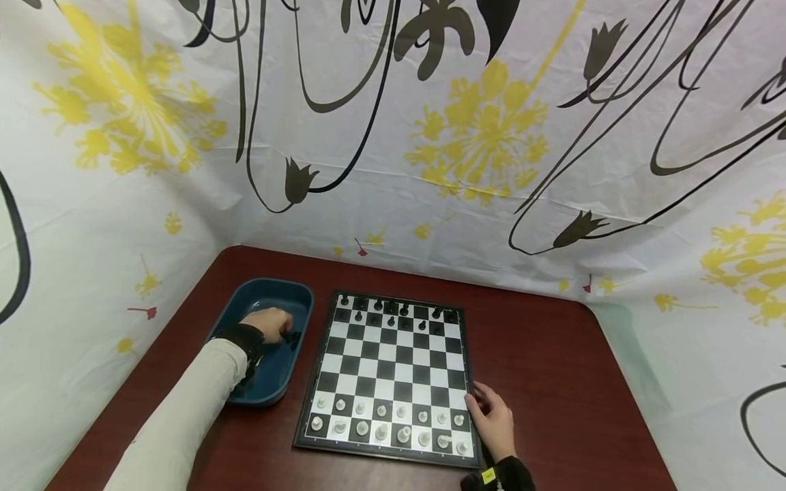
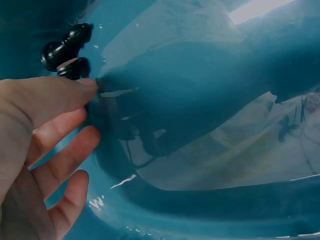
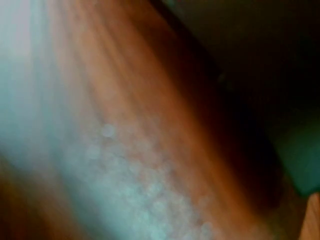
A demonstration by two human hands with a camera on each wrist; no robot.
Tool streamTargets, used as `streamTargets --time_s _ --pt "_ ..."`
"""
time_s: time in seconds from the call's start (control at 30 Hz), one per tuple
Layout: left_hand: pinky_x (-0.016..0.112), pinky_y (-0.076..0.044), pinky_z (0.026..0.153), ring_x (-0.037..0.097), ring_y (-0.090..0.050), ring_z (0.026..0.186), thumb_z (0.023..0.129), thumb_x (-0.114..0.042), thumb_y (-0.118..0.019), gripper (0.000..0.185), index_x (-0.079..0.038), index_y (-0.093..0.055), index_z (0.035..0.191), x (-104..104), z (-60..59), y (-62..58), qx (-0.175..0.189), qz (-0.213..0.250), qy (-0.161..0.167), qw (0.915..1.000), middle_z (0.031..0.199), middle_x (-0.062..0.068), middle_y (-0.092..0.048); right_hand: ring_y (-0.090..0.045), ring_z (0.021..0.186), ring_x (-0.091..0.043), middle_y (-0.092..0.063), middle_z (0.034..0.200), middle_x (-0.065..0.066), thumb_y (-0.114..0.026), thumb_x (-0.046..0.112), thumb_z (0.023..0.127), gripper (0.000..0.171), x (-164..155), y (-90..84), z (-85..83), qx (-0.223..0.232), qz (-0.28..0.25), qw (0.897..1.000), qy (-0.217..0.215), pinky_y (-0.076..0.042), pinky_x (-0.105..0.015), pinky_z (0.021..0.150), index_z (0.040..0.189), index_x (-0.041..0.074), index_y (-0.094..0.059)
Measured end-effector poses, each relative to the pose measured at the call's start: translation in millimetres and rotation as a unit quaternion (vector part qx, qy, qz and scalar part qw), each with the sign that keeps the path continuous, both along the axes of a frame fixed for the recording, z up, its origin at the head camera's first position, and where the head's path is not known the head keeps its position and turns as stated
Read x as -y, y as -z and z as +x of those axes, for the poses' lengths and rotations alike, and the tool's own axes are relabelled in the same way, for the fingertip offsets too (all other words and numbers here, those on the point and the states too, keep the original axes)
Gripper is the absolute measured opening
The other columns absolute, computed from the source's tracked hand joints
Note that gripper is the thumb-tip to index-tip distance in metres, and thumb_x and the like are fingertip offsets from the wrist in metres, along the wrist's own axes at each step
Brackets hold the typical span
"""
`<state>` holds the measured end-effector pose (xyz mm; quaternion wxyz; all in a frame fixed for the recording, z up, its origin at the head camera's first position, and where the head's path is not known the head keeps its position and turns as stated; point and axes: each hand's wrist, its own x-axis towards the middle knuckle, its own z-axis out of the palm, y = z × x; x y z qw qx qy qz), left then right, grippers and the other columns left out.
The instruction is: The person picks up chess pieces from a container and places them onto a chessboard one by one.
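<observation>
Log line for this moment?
left hand: in blue tray, touching black chess piece | right hand: resting on chessboard edge
</observation>
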<state>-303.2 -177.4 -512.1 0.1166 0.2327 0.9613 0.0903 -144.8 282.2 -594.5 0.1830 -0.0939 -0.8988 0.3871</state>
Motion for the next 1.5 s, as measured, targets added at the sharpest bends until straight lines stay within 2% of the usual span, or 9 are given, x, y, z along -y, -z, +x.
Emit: streamTargets --time_s 0.2,0.4,0.67,0.83,0.97,1.1,1.2,1.33,1.5 --pt "0.029 -0.038 0.054 0.012 -0.046 0.059 0.07 -0.003 -0.07 0.019 -0.015 -0.055 0.067 2.0 0.1 4.3 -0.008 0.013 0.007 0.9999 0.065 -0.005 -0.051 -0.051 0.064 -0.005 -0.067 0.086 -0.001 -0.07 0.02 0.079 0.029 0.5 1.6 -1.0 -0.002 0.008 1.0 0.001 -0.043 -0.023 0.059 0.106 0.009 -0.066" --pt "0.027 -0.036 0.052 0.011 -0.044 0.056 0.068 -0.001 -0.064 0.017 -0.015 -0.054 0.065 3.4 0.1 -1.3 -0.011 0.029 0.007 0.9995 0.062 -0.005 -0.05 -0.051 0.063 -0.003 -0.067 0.085 -0.001 -0.07 0.019 0.078 0.028 0.3 3.5 -1.1 -0.014 0.011 1.0 -0.001 -0.043 -0.023 0.058 0.105 0.009 -0.066" --pt "0.028 -0.037 0.054 0.012 -0.044 0.058 0.073 -0.004 -0.063 0.013 -0.013 -0.054 0.069 8.2 -1.7 -21.0 0.004 0.036 -0.002 0.9993 0.065 -0.003 -0.05 -0.051 0.064 -0.002 -0.067 0.085 -0.001 -0.071 0.019 0.078 0.029 -0.5 3.0 -0.5 -0.018 0.015 1.0 -0.001 -0.043 -0.023 0.059 0.105 0.009 -0.066" --pt "0.028 -0.039 0.056 0.012 -0.045 0.059 0.077 -0.005 -0.062 0.007 -0.01 -0.056 0.076 8.0 -12.9 -37.9 0.008 0.06 0.002 0.9981 0.066 -0.002 -0.051 -0.051 0.064 -0.003 -0.067 0.085 -0.001 -0.071 0.019 0.078 0.029 -0.8 2.6 -0.3 -0.015 0.015 1.0 0.001 -0.043 -0.023 0.058 0.105 0.009 -0.066" --pt "0.03 -0.041 0.058 0.014 -0.047 0.061 0.08 -0.008 -0.062 0.005 -0.009 -0.057 0.081 1.0 -24.1 -53.9 0.012 0.083 -0.008 0.9965 0.068 0.0 -0.053 -0.051 0.063 -0.002 -0.067 0.084 0.0 -0.071 0.019 0.078 0.028 -1.1 3.0 -0.7 -0.018 0.017 1.0 0.0 -0.043 -0.023 0.058 0.104 0.009 -0.066" --pt "0.034 -0.044 0.064 0.016 -0.051 0.068 0.082 -0.01 -0.061 0.007 -0.009 -0.058 0.088 -13.0 -36.2 -67.5 0.007 0.095 -0.013 0.9954 0.077 0.003 -0.058 -0.052 0.063 -0.002 -0.067 0.084 0.001 -0.071 0.019 0.078 0.028 -1.6 2.3 -1.2 -0.021 0.015 1.0 -0.004 -0.043 -0.023 0.059 0.104 0.009 -0.067" --pt "0.036 -0.045 0.069 0.018 -0.054 0.074 0.083 -0.011 -0.06 0.009 -0.008 -0.059 0.092 -28.6 -42.7 -77.6 0.0 0.098 0.002 0.9951 0.084 0.005 -0.06 -0.052 0.063 -0.001 -0.067 0.084 0.001 -0.071 0.019 0.078 0.028 -1.9 1.3 -1.0 -0.028 0.014 0.999 -0.006 -0.043 -0.022 0.058 0.104 0.009 -0.067" --pt "0.038 -0.046 0.073 0.02 -0.056 0.083 0.084 -0.012 -0.061 0.012 -0.007 -0.061 0.095 -55.8 -47.0 -89.2 0.004 0.098 0.019 0.995 0.091 0.007 -0.061 -0.051 0.063 -0.001 -0.067 0.084 0.0 -0.071 0.02 0.078 0.03 -1.7 0.1 -0.1 -0.03 0.017 0.999 -0.01 -0.043 -0.023 0.058 0.105 0.008 -0.066" --pt "0.038 -0.046 0.077 0.019 -0.057 0.087 0.084 -0.014 -0.061 0.012 -0.009 -0.061 0.095 -98.0 -52.8 -96.6 -0.004 0.101 0.05 0.9937 0.093 0.005 -0.061 -0.051 0.064 -0.002 -0.066 0.084 0.0 -0.072 0.02 0.078 0.031 -1.5 0.6 0.4 -0.026 0.014 1.0 -0.011 -0.043 -0.023 0.059 0.105 0.007 -0.066"
